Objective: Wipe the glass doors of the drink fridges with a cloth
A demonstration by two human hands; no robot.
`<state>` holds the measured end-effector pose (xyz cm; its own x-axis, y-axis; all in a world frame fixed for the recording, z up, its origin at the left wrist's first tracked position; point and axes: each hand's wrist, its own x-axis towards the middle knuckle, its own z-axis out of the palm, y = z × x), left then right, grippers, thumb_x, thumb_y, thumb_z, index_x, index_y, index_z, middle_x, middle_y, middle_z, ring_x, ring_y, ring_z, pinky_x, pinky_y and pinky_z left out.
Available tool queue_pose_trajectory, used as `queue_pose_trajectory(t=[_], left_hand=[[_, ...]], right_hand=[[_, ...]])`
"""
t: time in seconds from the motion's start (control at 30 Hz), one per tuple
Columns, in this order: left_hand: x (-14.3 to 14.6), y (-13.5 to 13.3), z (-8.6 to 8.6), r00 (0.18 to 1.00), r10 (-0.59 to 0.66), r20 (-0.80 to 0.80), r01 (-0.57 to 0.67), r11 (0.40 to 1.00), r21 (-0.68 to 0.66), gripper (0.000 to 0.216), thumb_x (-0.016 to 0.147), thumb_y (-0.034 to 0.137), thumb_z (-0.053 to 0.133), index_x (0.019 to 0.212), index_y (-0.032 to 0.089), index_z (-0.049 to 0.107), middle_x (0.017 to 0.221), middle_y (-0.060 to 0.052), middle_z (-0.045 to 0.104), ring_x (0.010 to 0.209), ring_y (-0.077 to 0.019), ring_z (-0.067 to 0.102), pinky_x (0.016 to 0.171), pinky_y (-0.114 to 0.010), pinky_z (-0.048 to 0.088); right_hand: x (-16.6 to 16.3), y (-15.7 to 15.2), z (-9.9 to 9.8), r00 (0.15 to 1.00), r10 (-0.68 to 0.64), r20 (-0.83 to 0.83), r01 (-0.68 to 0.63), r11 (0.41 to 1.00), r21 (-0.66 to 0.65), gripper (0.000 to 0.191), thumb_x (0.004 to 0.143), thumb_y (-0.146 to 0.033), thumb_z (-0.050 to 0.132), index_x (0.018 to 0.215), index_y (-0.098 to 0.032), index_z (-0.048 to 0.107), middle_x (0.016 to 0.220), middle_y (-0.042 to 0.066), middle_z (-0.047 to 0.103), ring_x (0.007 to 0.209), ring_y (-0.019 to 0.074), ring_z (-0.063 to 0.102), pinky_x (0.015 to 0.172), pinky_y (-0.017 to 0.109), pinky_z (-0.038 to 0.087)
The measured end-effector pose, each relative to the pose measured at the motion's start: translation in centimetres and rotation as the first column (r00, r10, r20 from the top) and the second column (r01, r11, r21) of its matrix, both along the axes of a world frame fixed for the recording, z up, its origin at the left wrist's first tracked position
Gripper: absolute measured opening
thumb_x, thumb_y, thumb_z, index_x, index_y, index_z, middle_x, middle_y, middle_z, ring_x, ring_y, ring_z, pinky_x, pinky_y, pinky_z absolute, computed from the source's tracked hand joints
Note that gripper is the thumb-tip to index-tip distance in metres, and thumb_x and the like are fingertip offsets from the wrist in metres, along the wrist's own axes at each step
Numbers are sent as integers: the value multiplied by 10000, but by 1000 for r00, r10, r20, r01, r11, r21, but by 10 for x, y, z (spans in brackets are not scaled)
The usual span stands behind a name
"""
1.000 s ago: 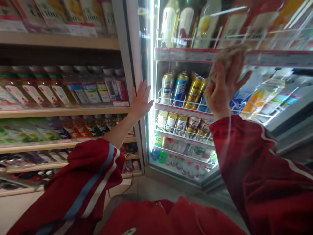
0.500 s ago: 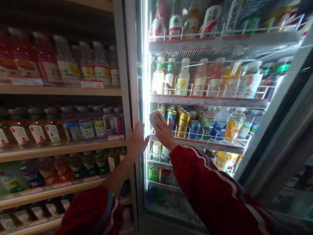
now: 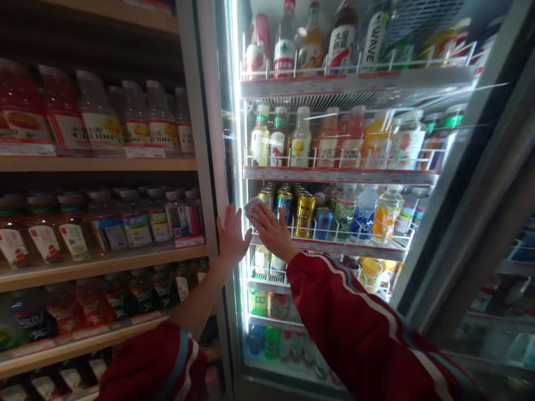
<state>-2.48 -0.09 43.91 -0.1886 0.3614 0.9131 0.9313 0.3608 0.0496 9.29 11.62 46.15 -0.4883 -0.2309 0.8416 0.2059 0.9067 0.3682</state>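
A pale, crumpled cloth (image 3: 252,208) lies under the fingertips of my right hand (image 3: 271,227), pressed against the glass door (image 3: 276,345) of a lit drinks fridge. The palm side is turned to the glass, and part of the cloth is covered by the fingers. To its left, my left hand (image 3: 232,234) rests with fingers spread on the door frame (image 3: 213,184), beside the bright light strip (image 3: 241,184). Behind the glass near my right hand stand a gold can (image 3: 305,214) and a blue can (image 3: 285,205).
Wooden shelves (image 3: 100,164) full of bottled drinks stand to the left of the fridge. Inside it, wire-fronted shelves (image 3: 343,176) hold more bottles and cans. A dark door frame (image 3: 451,223) slants along the right side.
The view has shifted slightly, so the fridge sits a little further left. My right hand stays on the cloth at the glass, with its fingers slightly lower. My left hand keeps to the frame.
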Motion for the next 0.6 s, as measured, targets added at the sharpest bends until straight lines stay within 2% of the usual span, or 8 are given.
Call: queue_pose_trajectory(t=[0.1, 0.27, 0.37, 0.6], left_hand=[[0, 0, -2, 1000, 12, -9, -12, 1000, -16, 620, 915, 407, 397, 1450, 146, 222, 1524, -172, 220, 1434, -252, 126, 1156, -525, 58], [7, 8, -1, 996, -5, -91, 9, 999, 39, 624, 926, 410, 387, 1465, 172, 182, 1523, -167, 231, 1434, -236, 132, 1158, -509, 61], [17, 21, 2, 990, -34, -136, 43, 997, 64, 620, 929, 393, 391, 1467, 170, 179, 1522, -166, 235, 1437, -228, 114, 1160, -495, 54], [53, 62, 8, 958, -143, -250, 163, 985, 62, 644, 921, 370, 412, 1471, 151, 159, 1519, -167, 244, 1439, -220, 96, 1167, -471, 59]], right_hand=[[6, 8, -2, 999, -15, -29, 15, 1000, 6, 487, 911, -179, 447, 1390, -257, 406, 1459, 59, 421, 1414, 201, 257, 1154, 511, -85], [37, 40, 3, 980, -94, -174, 79, 993, -90, 457, 900, -190, 464, 1350, -268, 455, 1474, 71, 396, 1433, 206, 199, 1153, 525, -20], [51, 49, 0, 961, -149, -231, 127, 986, -109, 433, 902, -213, 463, 1333, -256, 475, 1477, 78, 387, 1438, 210, 178, 1155, 522, 13], [76, 57, -8, 965, -175, -195, 170, 985, -41, 423, 907, -200, 448, 1324, -266, 482, 1445, 66, 434, 1426, 182, 213, 1160, 497, 16]])
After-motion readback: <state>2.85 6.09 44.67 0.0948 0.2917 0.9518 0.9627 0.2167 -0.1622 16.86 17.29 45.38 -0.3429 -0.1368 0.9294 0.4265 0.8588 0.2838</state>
